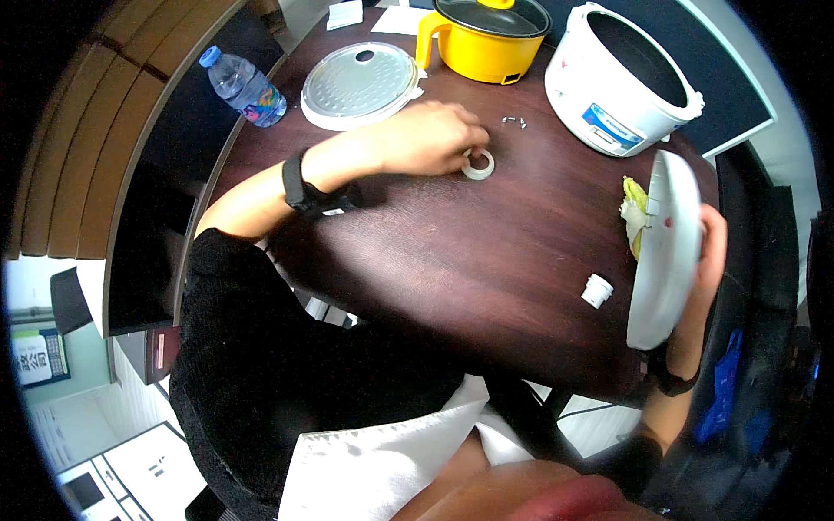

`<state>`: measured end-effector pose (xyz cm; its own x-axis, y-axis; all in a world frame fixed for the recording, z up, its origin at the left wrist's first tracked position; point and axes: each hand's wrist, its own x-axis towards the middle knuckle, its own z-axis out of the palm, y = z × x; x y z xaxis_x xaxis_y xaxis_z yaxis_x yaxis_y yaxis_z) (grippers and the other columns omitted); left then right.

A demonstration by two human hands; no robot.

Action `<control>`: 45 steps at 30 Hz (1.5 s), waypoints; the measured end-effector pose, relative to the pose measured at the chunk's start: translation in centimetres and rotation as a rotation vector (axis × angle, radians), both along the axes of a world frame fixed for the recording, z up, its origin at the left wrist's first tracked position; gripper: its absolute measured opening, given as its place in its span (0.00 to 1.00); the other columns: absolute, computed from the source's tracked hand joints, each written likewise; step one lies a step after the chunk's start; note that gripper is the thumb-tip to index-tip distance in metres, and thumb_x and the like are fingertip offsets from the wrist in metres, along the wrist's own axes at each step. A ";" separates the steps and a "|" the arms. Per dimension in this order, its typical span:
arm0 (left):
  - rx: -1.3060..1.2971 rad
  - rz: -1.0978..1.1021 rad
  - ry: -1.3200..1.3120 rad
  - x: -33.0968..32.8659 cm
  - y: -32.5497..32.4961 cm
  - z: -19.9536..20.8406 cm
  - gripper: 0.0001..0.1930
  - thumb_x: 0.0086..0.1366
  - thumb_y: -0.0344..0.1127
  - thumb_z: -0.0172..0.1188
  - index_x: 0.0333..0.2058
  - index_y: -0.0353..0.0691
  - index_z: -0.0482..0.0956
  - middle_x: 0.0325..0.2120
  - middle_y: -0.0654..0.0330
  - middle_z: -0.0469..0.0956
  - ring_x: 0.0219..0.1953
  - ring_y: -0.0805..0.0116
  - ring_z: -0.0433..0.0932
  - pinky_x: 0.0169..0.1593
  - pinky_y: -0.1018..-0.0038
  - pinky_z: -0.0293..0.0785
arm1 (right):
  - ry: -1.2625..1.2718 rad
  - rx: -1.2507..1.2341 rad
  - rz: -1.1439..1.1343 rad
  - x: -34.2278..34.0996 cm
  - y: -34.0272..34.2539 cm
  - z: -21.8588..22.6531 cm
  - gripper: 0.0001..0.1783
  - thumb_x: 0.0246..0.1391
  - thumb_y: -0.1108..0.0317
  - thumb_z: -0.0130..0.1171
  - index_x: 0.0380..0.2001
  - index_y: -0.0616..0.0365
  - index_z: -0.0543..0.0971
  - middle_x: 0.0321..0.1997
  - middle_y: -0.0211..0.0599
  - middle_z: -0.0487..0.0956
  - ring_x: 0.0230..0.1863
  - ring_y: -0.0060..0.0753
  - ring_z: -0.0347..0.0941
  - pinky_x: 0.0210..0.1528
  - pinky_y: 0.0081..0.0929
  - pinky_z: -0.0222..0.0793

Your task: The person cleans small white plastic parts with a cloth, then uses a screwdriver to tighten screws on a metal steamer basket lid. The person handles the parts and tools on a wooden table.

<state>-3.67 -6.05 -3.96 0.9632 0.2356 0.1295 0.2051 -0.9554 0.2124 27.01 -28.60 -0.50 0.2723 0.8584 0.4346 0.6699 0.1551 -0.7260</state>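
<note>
My left hand (pixel 434 137) reaches over the dark table, its fingers curled and pinched at the edge of a small white ring (pixel 486 170) that rests at the tabletop. At the right side my right hand (pixel 714 247) grips a white rounded appliance lid (pixel 667 260), tilted up on its edge; most of the fingers are hidden behind it. A yellow-green and white cloth (pixel 635 213) lies beside the lid's left side. Nearer to me is a small white cap-like plastic part (pixel 597 291). Several small screws (pixel 514 122) lie beyond the ring.
A white rice cooker body (pixel 591 108), uncovered, stands at the far right. Left of it is a yellow pot (pixel 486 54) with a glass lid. A round translucent perforated lid (pixel 360 80) and a water bottle (pixel 245 87) are at the far left. Papers (pixel 400 20) lie at the back.
</note>
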 end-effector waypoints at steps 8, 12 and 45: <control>0.063 0.536 0.146 -8.4 7.9 -2.2 0.20 0.53 0.40 0.66 0.42 0.36 0.75 0.37 0.48 0.78 0.43 0.49 0.76 0.49 0.62 0.72 | -0.624 -0.377 0.140 -1.8 4.4 0.6 0.11 0.60 0.75 0.47 0.47 0.57 0.69 0.45 0.44 0.72 0.48 0.39 0.70 0.52 0.31 0.64; 0.074 0.499 0.121 -9.5 8.1 -3.3 0.14 0.54 0.37 0.63 0.37 0.36 0.77 0.33 0.49 0.79 0.39 0.48 0.78 0.44 0.60 0.73 | -0.701 -0.420 0.050 2.6 5.1 1.5 0.10 0.60 0.74 0.47 0.45 0.56 0.69 0.43 0.45 0.73 0.47 0.42 0.70 0.52 0.35 0.64; -0.126 0.294 0.136 -6.7 -3.3 -0.1 0.06 0.59 0.31 0.56 0.33 0.36 0.75 0.30 0.50 0.77 0.35 0.47 0.77 0.38 0.57 0.73 | -0.688 -0.522 0.000 25.4 14.1 -8.3 0.15 0.46 0.71 0.52 0.41 0.61 0.73 0.42 0.50 0.78 0.47 0.47 0.74 0.49 0.35 0.68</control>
<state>-10.37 -9.31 -4.03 0.8583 0.5113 -0.0433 0.5020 -0.8193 0.2769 52.41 -14.54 -8.77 0.0930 0.9943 0.0528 0.9869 -0.0851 -0.1369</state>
